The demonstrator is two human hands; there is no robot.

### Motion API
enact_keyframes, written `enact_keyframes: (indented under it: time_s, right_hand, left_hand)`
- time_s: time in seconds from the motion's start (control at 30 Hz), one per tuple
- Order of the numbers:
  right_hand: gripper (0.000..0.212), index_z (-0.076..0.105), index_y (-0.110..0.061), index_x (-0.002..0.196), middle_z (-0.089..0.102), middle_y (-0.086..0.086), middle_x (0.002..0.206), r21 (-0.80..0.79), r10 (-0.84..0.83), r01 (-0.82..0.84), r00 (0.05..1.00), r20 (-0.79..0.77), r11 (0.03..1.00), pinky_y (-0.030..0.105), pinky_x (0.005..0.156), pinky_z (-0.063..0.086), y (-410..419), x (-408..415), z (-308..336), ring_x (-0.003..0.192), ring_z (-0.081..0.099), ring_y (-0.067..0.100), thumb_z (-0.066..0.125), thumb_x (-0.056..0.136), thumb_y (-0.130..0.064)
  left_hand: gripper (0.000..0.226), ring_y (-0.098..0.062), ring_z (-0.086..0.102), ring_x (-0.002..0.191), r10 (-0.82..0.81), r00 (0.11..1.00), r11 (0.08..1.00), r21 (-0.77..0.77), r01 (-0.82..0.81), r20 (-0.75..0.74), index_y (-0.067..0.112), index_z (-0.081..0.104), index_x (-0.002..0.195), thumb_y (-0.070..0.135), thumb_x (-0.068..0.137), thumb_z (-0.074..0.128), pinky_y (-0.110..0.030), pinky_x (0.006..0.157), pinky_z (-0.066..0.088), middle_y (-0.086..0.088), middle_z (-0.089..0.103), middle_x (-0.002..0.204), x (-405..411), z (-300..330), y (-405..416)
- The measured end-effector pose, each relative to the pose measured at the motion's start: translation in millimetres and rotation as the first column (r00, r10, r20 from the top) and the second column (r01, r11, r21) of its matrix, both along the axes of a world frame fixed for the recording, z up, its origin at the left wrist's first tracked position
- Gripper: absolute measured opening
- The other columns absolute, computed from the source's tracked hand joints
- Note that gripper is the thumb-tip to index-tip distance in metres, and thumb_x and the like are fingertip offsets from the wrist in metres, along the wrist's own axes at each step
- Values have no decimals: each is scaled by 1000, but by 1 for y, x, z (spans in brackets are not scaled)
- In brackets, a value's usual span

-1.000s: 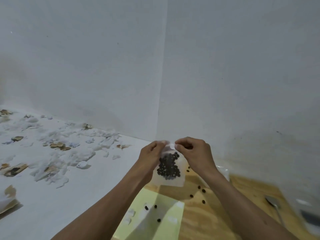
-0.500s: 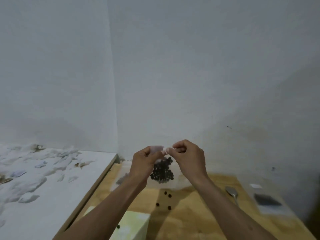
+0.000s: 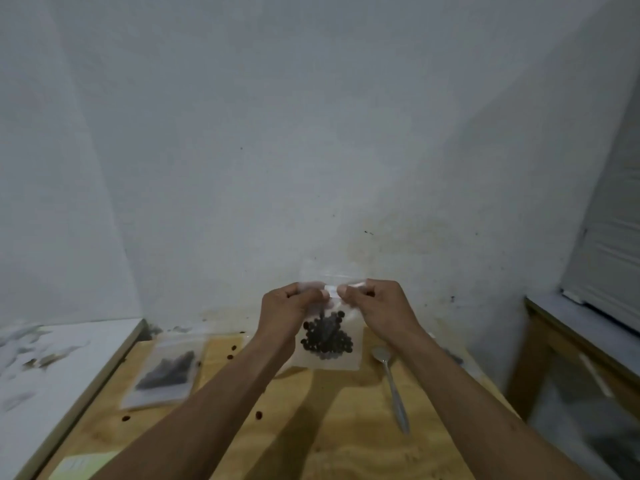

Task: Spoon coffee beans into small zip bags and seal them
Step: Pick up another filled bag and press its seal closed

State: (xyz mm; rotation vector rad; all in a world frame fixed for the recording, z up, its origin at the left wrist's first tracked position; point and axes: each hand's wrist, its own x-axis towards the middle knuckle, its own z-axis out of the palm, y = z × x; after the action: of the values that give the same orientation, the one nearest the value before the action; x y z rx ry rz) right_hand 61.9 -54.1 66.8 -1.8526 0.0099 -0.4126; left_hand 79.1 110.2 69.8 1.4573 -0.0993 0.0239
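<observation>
A small clear zip bag [image 3: 327, 344] with a clump of dark coffee beans in its lower half hangs in the air over the wooden table [image 3: 329, 431]. My left hand [image 3: 289, 311] and my right hand [image 3: 375, 308] both pinch its top strip, thumbs nearly meeting at the middle. A metal spoon [image 3: 393, 386] lies on the table to the right of the bag, bowl toward the wall. A larger clear bag of beans [image 3: 166, 374] lies flat at the left. Several loose beans [image 3: 258, 415] are scattered on the wood.
A white surface [image 3: 52, 362] with torn paper scraps adjoins the table on the left. A pale yellow sheet [image 3: 81, 464] sits at the bottom left edge. A wooden-framed stand [image 3: 568, 330] with a white panel stands at the right. The wall is close behind.
The view has swung to the right, bringing the spoon, the larger bean bag and the right-hand stand into sight. Both hands keep pinching the bag's top, with the bag hanging lower and flatter.
</observation>
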Motion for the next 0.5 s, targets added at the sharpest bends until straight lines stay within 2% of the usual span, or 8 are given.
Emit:
enact_keyframes:
  time_s: [0.07,0.17,0.27,0.33,0.37,0.43,0.5]
  right_hand:
    - [30,76,-8,79,73,11,74,-62,-30,30,1000,2,998,31,65,48,-12,0,-4,66,64,19,72,93,-34]
    - [33,68,-12,72,55,4,63,-118,-62,59,998,-24,991,29,55,37,-26,-1,-7,55,48,14,66,97,-34]
    - [36,69,-1,80,48,2,62,-137,-72,66,997,-36,988,22,48,30,-37,1,-11,48,38,6,58,102,-28]
    - [28,70,-8,91,55,-1,71,-107,-33,24,996,-80,994,16,50,36,-46,-2,-13,54,46,2,54,104,-27]
    - [22,70,-13,101,63,-3,81,-82,-5,-4,993,-116,997,16,59,45,-52,-3,-13,64,57,4,56,103,-29]
    - [20,67,-21,116,72,-1,100,-17,22,-26,980,-196,1000,27,76,58,-67,-7,-14,86,70,13,63,99,-30]
    - [24,66,-20,119,75,5,99,49,-21,33,973,-230,998,29,74,58,-84,-11,-15,85,73,17,68,95,-20]
  left_hand:
    - [12,-31,76,88,4,1000,1000,1,-4,-17,11,80,88,2,80,79,-39,90,60,-11,80,85,2,-2,-13]
    - [14,-29,77,86,-1,999,1000,-5,1,-35,13,80,85,1,80,78,-34,85,61,-9,80,83,5,-4,-28]
    - [14,-23,77,77,-10,998,999,-39,8,-57,10,80,87,-2,80,77,-26,73,60,-9,79,81,8,-6,-38]
    - [14,-19,76,73,-16,996,997,-70,10,-92,8,80,88,-3,80,76,-22,67,60,-9,79,82,12,-8,-47]
    - [14,-19,76,74,-14,994,997,-79,6,-109,9,80,88,-2,80,77,-21,67,60,-9,80,82,15,-9,-52]
    - [14,-21,76,80,-31,990,995,-99,18,-134,12,79,87,1,79,80,-25,72,60,-6,80,84,19,-14,-65]
    - [15,-22,75,85,-56,986,997,-70,45,-157,12,77,93,7,80,83,-28,75,60,-5,79,90,21,-22,-80]
